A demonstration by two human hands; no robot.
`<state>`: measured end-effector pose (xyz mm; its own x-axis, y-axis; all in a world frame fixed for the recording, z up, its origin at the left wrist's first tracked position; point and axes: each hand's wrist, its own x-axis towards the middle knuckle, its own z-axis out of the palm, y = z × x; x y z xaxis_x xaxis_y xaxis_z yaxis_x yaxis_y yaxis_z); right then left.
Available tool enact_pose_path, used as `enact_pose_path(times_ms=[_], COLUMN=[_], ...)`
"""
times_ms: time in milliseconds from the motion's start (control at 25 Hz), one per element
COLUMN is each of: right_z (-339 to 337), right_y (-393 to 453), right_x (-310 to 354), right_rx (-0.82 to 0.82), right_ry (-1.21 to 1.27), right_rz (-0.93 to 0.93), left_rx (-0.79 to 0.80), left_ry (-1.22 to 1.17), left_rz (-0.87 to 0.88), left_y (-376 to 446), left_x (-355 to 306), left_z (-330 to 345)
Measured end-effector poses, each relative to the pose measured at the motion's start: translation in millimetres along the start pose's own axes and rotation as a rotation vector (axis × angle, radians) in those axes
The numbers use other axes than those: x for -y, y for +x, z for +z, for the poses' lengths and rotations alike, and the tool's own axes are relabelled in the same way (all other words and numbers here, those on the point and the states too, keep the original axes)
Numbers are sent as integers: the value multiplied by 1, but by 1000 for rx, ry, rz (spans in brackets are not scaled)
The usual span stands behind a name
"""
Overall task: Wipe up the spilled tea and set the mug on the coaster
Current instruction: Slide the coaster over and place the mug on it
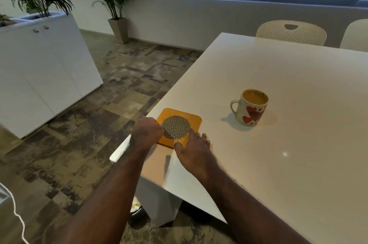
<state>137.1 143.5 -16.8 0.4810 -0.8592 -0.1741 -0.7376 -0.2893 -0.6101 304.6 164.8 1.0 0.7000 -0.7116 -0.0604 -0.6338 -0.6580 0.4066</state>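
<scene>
My left hand (146, 133) sits at the coaster's (180, 127) 9 o'clock edge, knuckles up and fingers curled over that edge, gripping it; the fingertips are hidden under the hand, so I cannot tell how far they reach beneath. My right hand (194, 149) lies at the coaster's 5 o'clock corner, fingers fairly straight and spread, the tips resting on the orange rim just beside the round mesh disc, the thumb touching the near edge at about 6 o'clock. The coaster is an orange square with rounded corners, lying flat on the table (288, 154) right at the table's left border, between my two hands. The mug (251, 108) stands upright on the table at about 2 o'clock from the coaster, well apart from it and from both hands. It is white with red hearts, its handle turned toward 9 o'clock, and it is nearly full of brown tea. I cannot make out any spilled tea on the tabletop from here. Beyond the table's far edge, at 12 o'clock, a chair (291, 32) shows its perforated back.
</scene>
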Motion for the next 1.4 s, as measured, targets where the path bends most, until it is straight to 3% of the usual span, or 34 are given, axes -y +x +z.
enact_pose_path(times_ms=[360, 800, 1400], right_z=[-17, -47, -150], right_y=[-3, -38, -121], right_x=[5, -27, -171], right_rx=[7, -107, -161], right_ry=[320, 362, 427], right_rz=[55, 11, 7], left_rx=[7, -4, 42], left_ry=[-127, -350, -470], left_rz=[-98, -84, 12], left_y=[4, -25, -135], left_x=[-2, -6, -145], left_z=[-3, 21, 82])
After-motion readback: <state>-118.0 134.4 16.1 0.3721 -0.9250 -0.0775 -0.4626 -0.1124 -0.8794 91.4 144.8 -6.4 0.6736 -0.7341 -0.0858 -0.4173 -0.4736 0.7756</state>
